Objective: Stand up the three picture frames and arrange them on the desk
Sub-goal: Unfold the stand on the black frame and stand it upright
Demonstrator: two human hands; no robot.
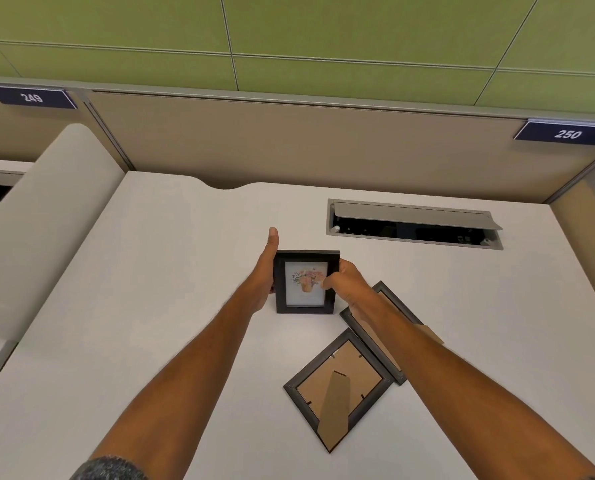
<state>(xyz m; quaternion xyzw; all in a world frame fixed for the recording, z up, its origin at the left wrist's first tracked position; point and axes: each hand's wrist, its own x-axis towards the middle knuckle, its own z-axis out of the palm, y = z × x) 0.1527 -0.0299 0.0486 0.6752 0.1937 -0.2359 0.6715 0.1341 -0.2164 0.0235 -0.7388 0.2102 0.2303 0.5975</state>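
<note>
A small black picture frame (304,282) with a flower print faces me, upright in the middle of the white desk (150,306). My left hand (265,271) grips its left edge, thumb pointing up. My right hand (344,282) holds its right edge, thumb on the glass. A second frame (337,388) lies face down near me, its brown back and folded stand showing. A third frame (381,327) lies face down to its right, mostly hidden under my right forearm.
An open cable tray (414,225) is set into the desk at the back right. A beige partition (324,150) runs along the back, with number plates 249 (31,97) and 250 (566,134). A curved divider (46,220) borders the left side.
</note>
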